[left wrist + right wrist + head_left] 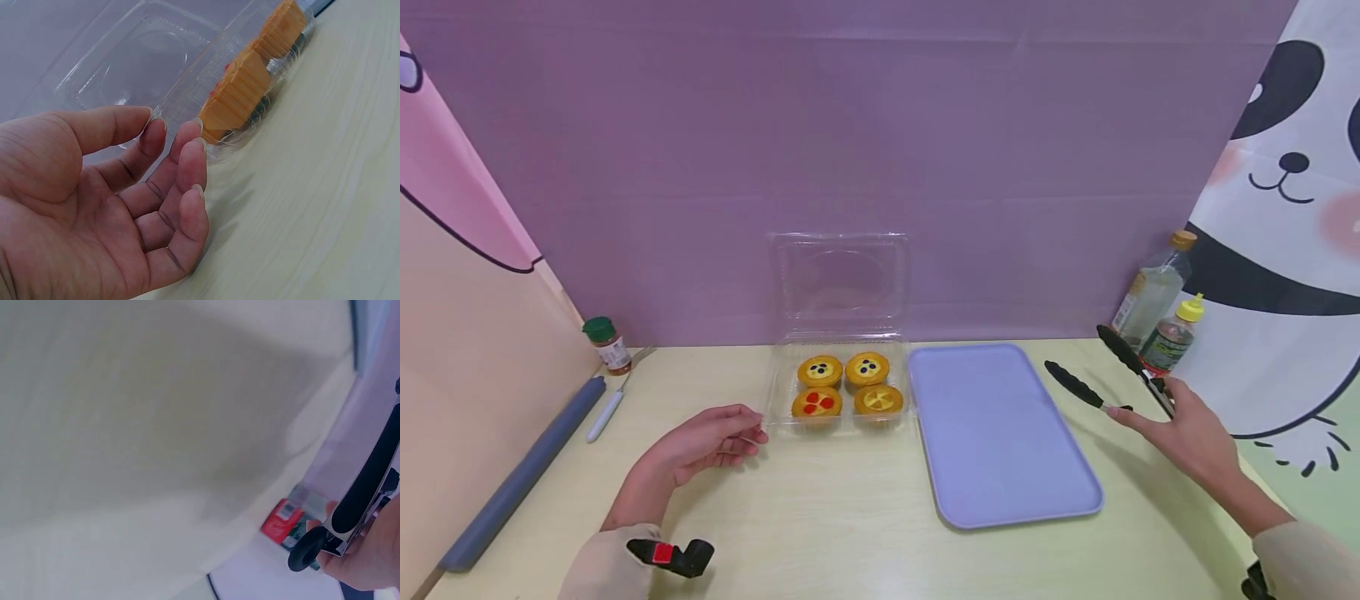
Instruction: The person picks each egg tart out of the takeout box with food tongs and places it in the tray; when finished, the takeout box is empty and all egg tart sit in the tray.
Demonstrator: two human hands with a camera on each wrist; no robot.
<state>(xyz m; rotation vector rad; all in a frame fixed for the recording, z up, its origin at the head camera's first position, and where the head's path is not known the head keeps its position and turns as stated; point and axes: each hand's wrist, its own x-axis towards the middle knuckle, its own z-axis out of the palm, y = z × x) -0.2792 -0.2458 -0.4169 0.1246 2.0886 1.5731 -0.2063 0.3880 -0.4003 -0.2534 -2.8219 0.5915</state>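
Observation:
My left hand [718, 442] is at the front left corner of a clear plastic container [842, 283], its fingers loosely curled. In the left wrist view the thumb and forefinger tips overlap the container's rim; contact cannot be made out. Inside the container, whose lid stands raised, several tarts [867, 368] sit with blue, red and yellow toppings. On the right, my right hand [1198, 433] grips black-tipped tongs [1072, 383], their arms spread with nothing between them, above the table right of a lavender tray [1000, 433]. The right wrist view shows the tongs' dark grip [372, 469] at its edge.
A clear bottle [1153, 292] and a smaller yellow-capped bottle [1168, 337] stand at the back right. At the left are a green-lidded jar [607, 343], a white-handled fork-like utensil [606, 415] and a long blue-grey roll [523, 475].

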